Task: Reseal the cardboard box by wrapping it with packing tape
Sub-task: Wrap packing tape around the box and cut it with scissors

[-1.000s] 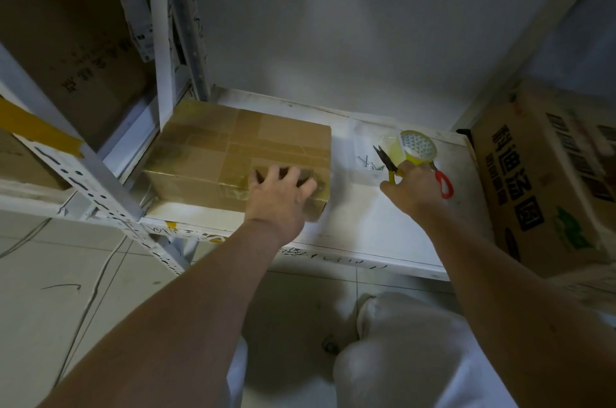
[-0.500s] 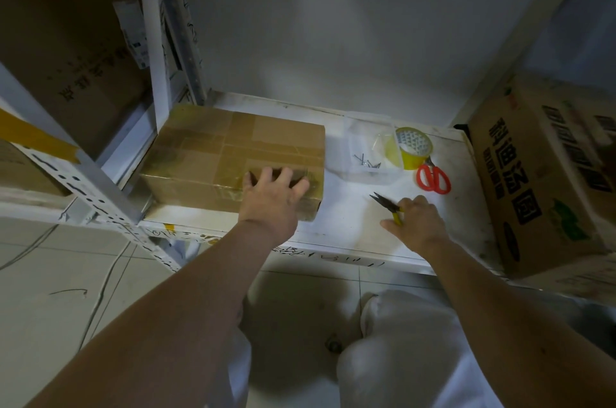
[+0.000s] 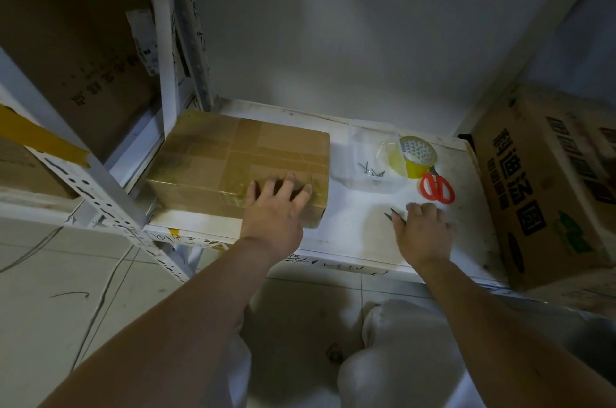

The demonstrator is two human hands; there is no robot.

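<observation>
White shelf (image 3: 353, 227), low, against grey wall.
Cardboard box (image 3: 240, 167) at shelf's left; left hand (image 3: 275, 211) flat on it, fingers spread. Right hand (image 3: 423, 231) grips small pliers (image 3: 393, 217). Tape roll (image 3: 416, 155) beside red scissors (image 3: 437, 188).

There is only one view, from a camera on the person's head. It looks forward and steeply down onto a low white shelf (image 3: 360, 227), close enough that both forearms reach in from the bottom edge. The wide lens bends the straight lines (the shelf posts lean outward). The floor and the person's knees fill the lower part.
</observation>
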